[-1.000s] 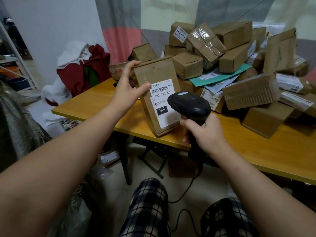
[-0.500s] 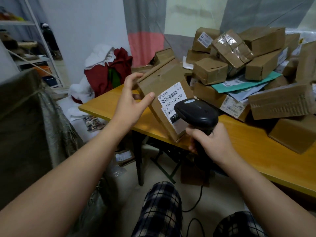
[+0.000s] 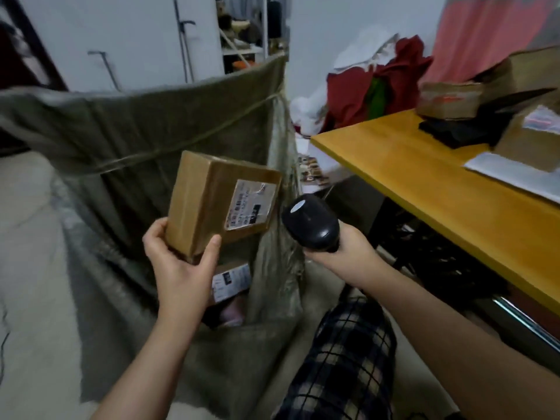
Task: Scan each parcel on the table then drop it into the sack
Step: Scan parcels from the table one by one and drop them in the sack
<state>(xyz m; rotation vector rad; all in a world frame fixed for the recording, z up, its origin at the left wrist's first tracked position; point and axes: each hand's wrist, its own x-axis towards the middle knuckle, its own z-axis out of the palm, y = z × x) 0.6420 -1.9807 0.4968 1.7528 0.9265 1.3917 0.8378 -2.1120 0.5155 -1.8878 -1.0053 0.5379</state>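
Over the open mouth of the sack (image 3: 151, 122) we find the parcel (image 3: 212, 204), a brown carton held in the air with its white label (image 3: 253, 206) facing up and to the right. The left hand (image 3: 178, 259) grips its lower end, thumb on the near face and fingers curled round the far edge.

Half a second ago this parcel stood at the edge of the table (image 3: 424, 177) with the scanner head just in front of its label. We now record it well off the table, to the left, above the sack. The view has swung left with it, and most of the heap of parcels has left the picture.

The scanner (image 3: 312, 222) is just beside the parcel on its right, not touching. The right hand (image 3: 348, 250) is wrapped round its handle, as before.

Deep in the sack, below the held carton, we see a second parcel (image 3: 231, 278) with a label showing. A few boxes (image 3: 448, 98) lie at the table's far corner, with a red cloth (image 3: 363, 86) behind. Checked trousers (image 3: 348, 359) show at the bottom.
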